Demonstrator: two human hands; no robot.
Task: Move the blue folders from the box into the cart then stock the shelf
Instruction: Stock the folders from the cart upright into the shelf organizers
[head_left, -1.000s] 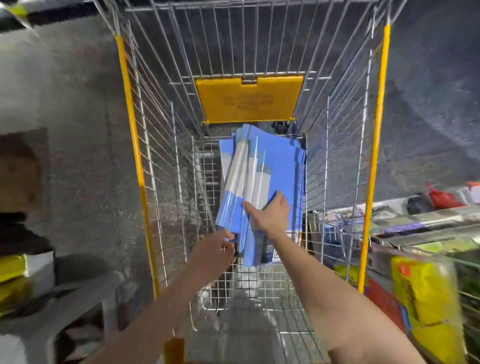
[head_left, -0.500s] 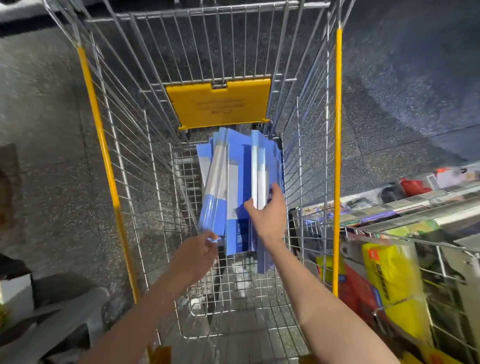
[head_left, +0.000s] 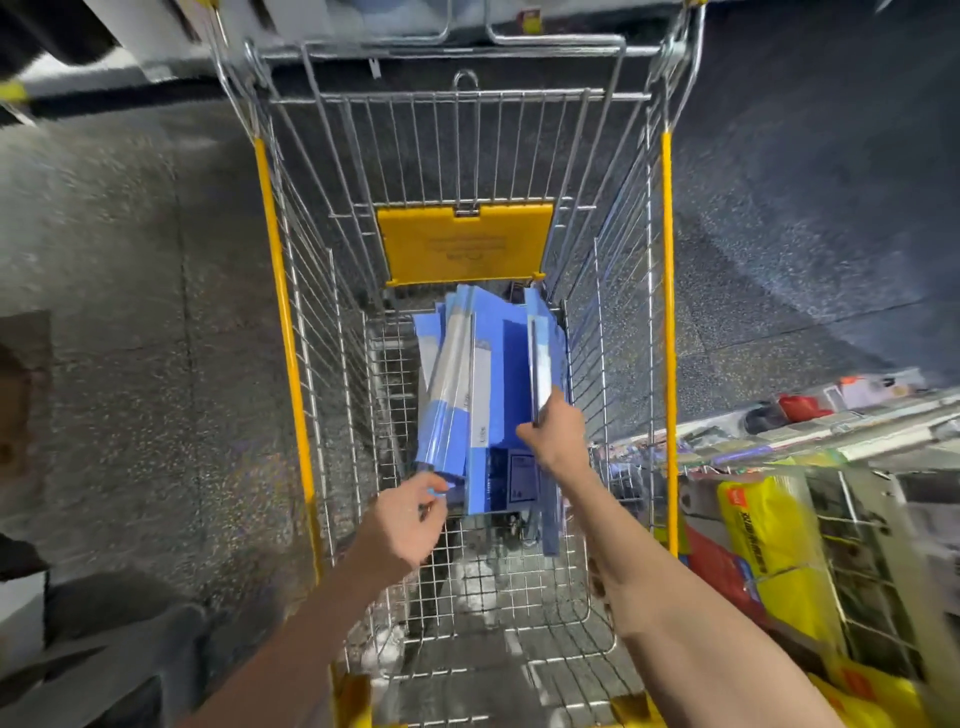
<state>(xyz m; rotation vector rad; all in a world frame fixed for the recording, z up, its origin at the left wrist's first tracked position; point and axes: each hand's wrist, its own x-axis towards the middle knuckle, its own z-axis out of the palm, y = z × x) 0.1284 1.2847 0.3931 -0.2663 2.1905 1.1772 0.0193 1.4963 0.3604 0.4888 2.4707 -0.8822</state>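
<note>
The blue folders (head_left: 498, 395) lie in a loose pile on the wire floor of the cart (head_left: 322, 374), towards its far end, just under the yellow flap (head_left: 465, 244). On the left of the pile a wrapped bundle (head_left: 449, 384) leans at a slant, clear film shining over it. On the right an upright folder (head_left: 540, 358) stands on edge close to the cart's right wall.

The right hand (head_left: 556, 434) has its grip closed on the near end of that upright folder, thumb on one face and fingers on the other. The left hand (head_left: 410, 525) holds a narrow grip, fingertips pinching the near lower corner of the wrapped bundle.

Judging by this, the first half of the job is well on: a good many folders are already in the cart, and both hands seem to be settling or gathering them. Whether more wait in the box cannot be told; a brown blur at the left edge (head_left: 21, 395) may be it. The stocking looks not yet begun, since no blue folder shows on the shelf (head_left: 831, 431) to the right, which carries yellow packs (head_left: 769, 540) and other goods. Speckled grey floor (head_left: 130, 312) surrounds the cart.
</note>
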